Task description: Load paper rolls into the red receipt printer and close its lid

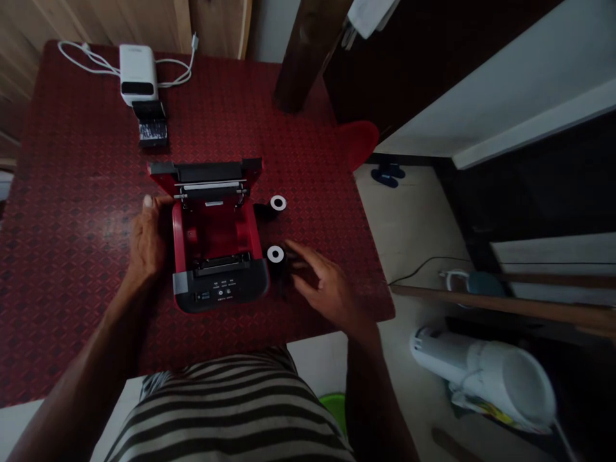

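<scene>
A red and black printer (219, 287) sits on the table with its lid (209, 172) raised and its red inner compartment exposed. My left hand (147, 240) lies along the printer's left side, a finger stretched toward its rear corner; the remaining fingers are partly hidden. To the right of the printer is a black roll with a white, ring-shaped end (276, 255). Close beside this roll, my right hand (322, 282) has its fingers spread, fingertips at or almost at the roll; contact is unclear. Slightly farther back lies a second black roll with a white end (278, 203).
A white device (138, 72) with white cables stands at the back left of the red patterned table (86, 269). In front of it is a small black item (152, 128). A dark wooden post (308, 51) rises at the back, near a red stool (359, 141).
</scene>
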Demonstrator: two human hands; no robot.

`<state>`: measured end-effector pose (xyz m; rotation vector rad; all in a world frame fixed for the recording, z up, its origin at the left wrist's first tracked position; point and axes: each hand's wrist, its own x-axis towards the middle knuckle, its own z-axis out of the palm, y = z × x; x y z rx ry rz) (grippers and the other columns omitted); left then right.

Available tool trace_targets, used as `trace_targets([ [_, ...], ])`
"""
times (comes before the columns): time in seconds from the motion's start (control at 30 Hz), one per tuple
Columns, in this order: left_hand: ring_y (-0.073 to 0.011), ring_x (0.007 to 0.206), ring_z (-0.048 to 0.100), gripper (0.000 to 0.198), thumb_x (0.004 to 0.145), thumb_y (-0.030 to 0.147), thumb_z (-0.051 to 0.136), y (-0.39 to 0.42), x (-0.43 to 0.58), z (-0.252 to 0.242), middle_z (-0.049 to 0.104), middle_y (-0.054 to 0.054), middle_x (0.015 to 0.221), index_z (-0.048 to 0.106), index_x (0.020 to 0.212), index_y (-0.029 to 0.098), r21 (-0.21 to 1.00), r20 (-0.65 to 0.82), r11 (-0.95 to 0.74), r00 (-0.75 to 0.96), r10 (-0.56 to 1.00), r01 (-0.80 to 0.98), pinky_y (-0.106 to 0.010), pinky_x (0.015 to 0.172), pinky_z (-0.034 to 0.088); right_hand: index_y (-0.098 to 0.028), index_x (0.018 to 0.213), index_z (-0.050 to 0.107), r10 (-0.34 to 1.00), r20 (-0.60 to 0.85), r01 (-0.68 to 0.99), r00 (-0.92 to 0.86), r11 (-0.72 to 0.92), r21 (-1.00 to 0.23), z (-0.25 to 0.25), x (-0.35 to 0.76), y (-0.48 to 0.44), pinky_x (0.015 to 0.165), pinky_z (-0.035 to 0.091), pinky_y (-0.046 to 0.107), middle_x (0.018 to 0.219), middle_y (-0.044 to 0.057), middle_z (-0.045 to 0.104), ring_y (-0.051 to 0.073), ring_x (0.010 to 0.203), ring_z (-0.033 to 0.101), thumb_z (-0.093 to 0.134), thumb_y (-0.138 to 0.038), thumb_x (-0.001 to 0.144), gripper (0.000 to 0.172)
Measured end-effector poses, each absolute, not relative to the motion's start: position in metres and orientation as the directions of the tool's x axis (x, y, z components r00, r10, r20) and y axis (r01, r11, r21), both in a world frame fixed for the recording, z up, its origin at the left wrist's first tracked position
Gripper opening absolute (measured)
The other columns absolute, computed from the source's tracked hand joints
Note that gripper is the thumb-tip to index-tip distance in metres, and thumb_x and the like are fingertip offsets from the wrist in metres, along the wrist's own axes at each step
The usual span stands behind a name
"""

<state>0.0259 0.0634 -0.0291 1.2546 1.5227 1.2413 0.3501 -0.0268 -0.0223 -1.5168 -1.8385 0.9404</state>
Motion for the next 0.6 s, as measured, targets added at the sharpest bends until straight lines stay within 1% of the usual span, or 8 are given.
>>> trace_targets([
  [0.07, -0.0283, 0.091, 0.071, 0.073, 0.117, 0.079, 0.035, 0.064, 0.024, -0.030, 0.083, -0.006, 0.091, 0.078, 0.088, 0.027, 0.978, 0.023, 0.018, -0.190, 0.981, 0.210, -0.044, 0.088, 0.057, -0.026, 0.147, 0.079, 0.987, -0.019, 0.632, -0.162, 0.089, -0.770, -0.013, 0.361, -0.021, 0.106, 0.071, 0.048, 0.134, 0.010, 0.088, 0.025, 0.114, 0.088, 0.062, -0.010, 0.099, 0.054],
  [0.13, -0.0280, 0.089, 0.070, 0.076, 0.114, 0.085, 0.037, 0.065, 0.023, -0.031, 0.082, -0.005, 0.089, 0.078, 0.087, 0.028, 0.977, 0.028, 0.014, -0.194, 0.981, 0.213, -0.044, 0.086, 0.056, -0.025, 0.133, 0.084, 0.996, 0.026, 0.672, -0.083, 0.075, -0.737, -0.009, 0.363, -0.006, 0.104, 0.070, 0.050, 0.123, 0.010, 0.090, 0.027, 0.111, 0.087, 0.064, -0.015, 0.101, 0.039],
  [0.2, -0.0283, 0.089, 0.070, 0.077, 0.113, 0.087, 0.038, 0.065, 0.023, -0.030, 0.082, -0.005, 0.087, 0.079, 0.086, 0.027, 0.976, 0.024, 0.020, -0.198, 0.980, 0.217, -0.043, 0.082, 0.055, -0.023, 0.128, 0.084, 0.996, 0.085, 0.662, -0.011, 0.071, -0.746, -0.013, 0.354, 0.016, 0.101, 0.069, 0.049, 0.124, 0.011, 0.088, 0.027, 0.107, 0.085, 0.071, -0.022, 0.101, 0.030],
  [0.27, -0.0291, 0.092, 0.071, 0.077, 0.112, 0.087, 0.038, 0.065, 0.023, -0.030, 0.081, -0.006, 0.087, 0.079, 0.087, 0.027, 0.975, 0.026, 0.020, -0.203, 0.979, 0.222, -0.043, 0.082, 0.055, -0.021, 0.130, 0.081, 0.993, 0.113, 0.613, 0.019, 0.077, -0.787, -0.024, 0.339, 0.040, 0.096, 0.067, 0.046, 0.129, 0.013, 0.086, 0.027, 0.106, 0.082, 0.079, -0.027, 0.095, 0.036],
  [0.33, -0.0303, 0.096, 0.072, 0.076, 0.112, 0.087, 0.039, 0.065, 0.024, -0.031, 0.082, -0.006, 0.089, 0.078, 0.088, 0.028, 0.979, 0.022, 0.019, -0.200, 0.980, 0.201, -0.043, 0.082, 0.056, -0.020, 0.128, 0.078, 0.993, 0.112, 0.570, 0.025, 0.078, -0.818, -0.039, 0.323, 0.062, 0.096, 0.065, 0.044, 0.130, 0.014, 0.085, 0.028, 0.111, 0.080, 0.084, -0.030, 0.089, 0.040],
  [0.43, -0.0324, 0.101, 0.073, 0.075, 0.111, 0.089, 0.040, 0.065, 0.024, -0.031, 0.080, -0.008, 0.084, 0.077, 0.087, 0.028, 0.990, 0.007, 0.018, -0.179, 0.984, 0.137, -0.043, 0.080, 0.057, -0.022, 0.117, 0.074, 0.992, 0.115, 0.548, 0.045, 0.072, -0.833, -0.053, 0.310, 0.079, 0.101, 0.063, 0.046, 0.122, 0.011, 0.085, 0.028, 0.113, 0.079, 0.081, -0.031, 0.089, 0.031],
  [0.53, -0.0331, 0.100, 0.074, 0.076, 0.110, 0.089, 0.041, 0.066, 0.025, -0.031, 0.077, -0.008, 0.079, 0.078, 0.087, 0.027, 0.994, 0.007, 0.012, -0.162, 0.987, 0.111, -0.044, 0.079, 0.058, -0.024, 0.117, 0.070, 0.979, 0.169, 0.492, 0.114, 0.092, -0.866, -0.039, 0.318, 0.072, 0.106, 0.063, 0.049, 0.123, 0.010, 0.085, 0.027, 0.114, 0.079, 0.077, -0.031, 0.092, 0.027],
  [0.6, -0.0340, 0.096, 0.074, 0.077, 0.109, 0.091, 0.043, 0.066, 0.026, -0.030, 0.076, -0.009, 0.077, 0.079, 0.085, 0.028, 0.992, 0.017, 0.003, -0.162, 0.987, 0.122, -0.047, 0.080, 0.059, -0.026, 0.119, 0.070, 0.969, 0.219, 0.400, 0.115, 0.156, -0.903, -0.007, 0.332, 0.055, 0.108, 0.064, 0.048, 0.127, 0.009, 0.085, 0.027, 0.119, 0.081, 0.080, -0.031, 0.093, 0.028],
])
